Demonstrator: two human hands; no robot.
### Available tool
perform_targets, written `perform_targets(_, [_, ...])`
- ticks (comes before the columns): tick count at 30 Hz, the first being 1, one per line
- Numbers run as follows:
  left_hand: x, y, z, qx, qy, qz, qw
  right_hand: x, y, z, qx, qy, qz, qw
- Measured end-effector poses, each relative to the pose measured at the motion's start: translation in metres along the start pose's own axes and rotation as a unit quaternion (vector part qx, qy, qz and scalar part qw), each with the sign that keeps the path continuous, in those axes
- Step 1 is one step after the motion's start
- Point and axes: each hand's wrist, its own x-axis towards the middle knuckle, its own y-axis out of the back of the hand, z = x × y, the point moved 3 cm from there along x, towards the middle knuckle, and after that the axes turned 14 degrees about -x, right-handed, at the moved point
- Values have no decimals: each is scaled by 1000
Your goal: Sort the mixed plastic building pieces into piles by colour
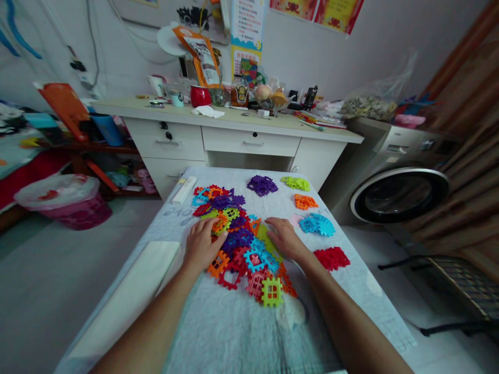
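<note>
A mixed pile of plastic interlocking building pieces [237,239] in purple, red, orange, blue and yellow-green lies mid-table. My left hand [201,242] rests at the pile's left edge, thumb and fingers apart, fingertips on an orange piece. On the other side, my right hand [285,238] has its fingers stretched over a yellow-green piece [264,235], touching the pile and gripping nothing visible. A yellow-green window piece [272,292] lies at the near end. Sorted by colour are a purple heap [262,185], yellow-green pieces [296,183], orange pieces [305,201], blue pieces [317,224] and red pieces [332,258].
A pale cloth covers the table [218,332]. A white strip-shaped box [184,190] lies at its far left. Behind stands a white desk [249,143] with cluttered top; a washing machine [401,176] is at right, a pink bin [74,205] at left.
</note>
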Motion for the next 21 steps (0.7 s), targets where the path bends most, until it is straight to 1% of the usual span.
perform_targets(3, [0,1,2,3,7,3,1000,-3,-10,-14,-3,13,-25,1000])
perform_targets(5, [1,1,3,3,9,5,1000,-5,-11,-18,-16,17,-42,999])
perform_targets(9, [1,0,2,5,6,2,1000,-9,-6,-16,-58,-11,-65,996])
perform_targets(12, [0,0,1,7,4,0,1000,-12,-3,-10,-63,-33,-70,995])
perform_targets(16, [0,-1,0,8,4,1,1000,-13,-7,-1,-38,-46,-42,997])
perform_targets(21, [0,-1,-2,10,-2,3,1000,-10,-14,10,-14,-80,37,996])
